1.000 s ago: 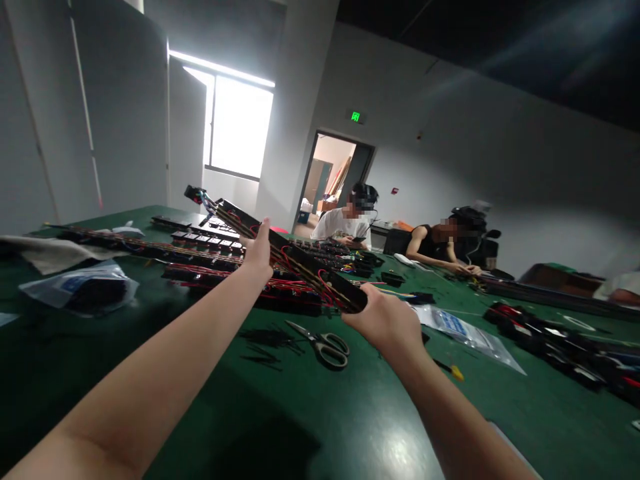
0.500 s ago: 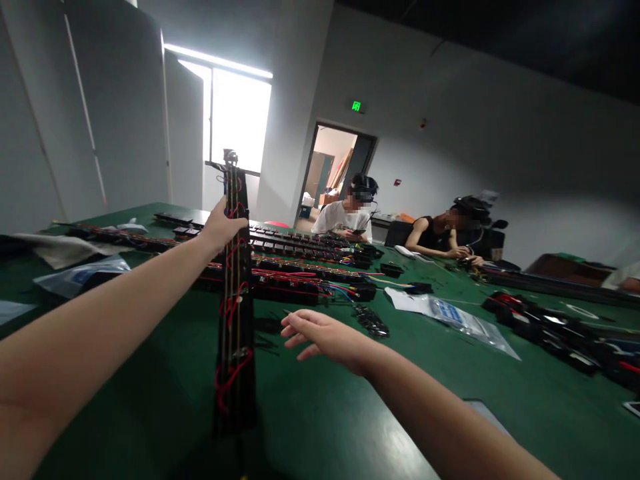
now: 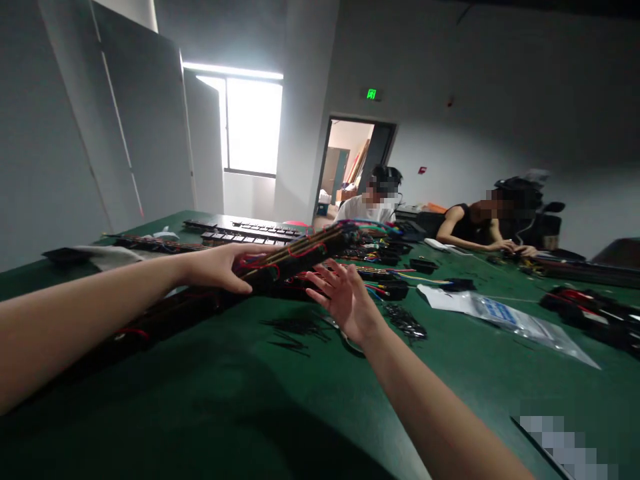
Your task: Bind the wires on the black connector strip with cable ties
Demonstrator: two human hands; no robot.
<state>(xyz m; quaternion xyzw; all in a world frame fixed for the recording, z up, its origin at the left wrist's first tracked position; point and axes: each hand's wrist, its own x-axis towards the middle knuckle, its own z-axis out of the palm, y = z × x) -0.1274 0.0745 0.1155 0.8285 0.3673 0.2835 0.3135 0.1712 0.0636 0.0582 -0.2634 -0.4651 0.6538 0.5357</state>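
One hand (image 3: 351, 308) (the right) hovers, splayed.

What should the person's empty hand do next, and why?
I'd probably close the right hand gently around the long black wired bar. Only the left hand seems to grip it, and the bar slants over the green table. The right hand is open with its fingers spread close by, so a second hold might steady it.

Bright window (image 3: 255, 127), dim, perhaps grey wall (image 3: 500, 113)
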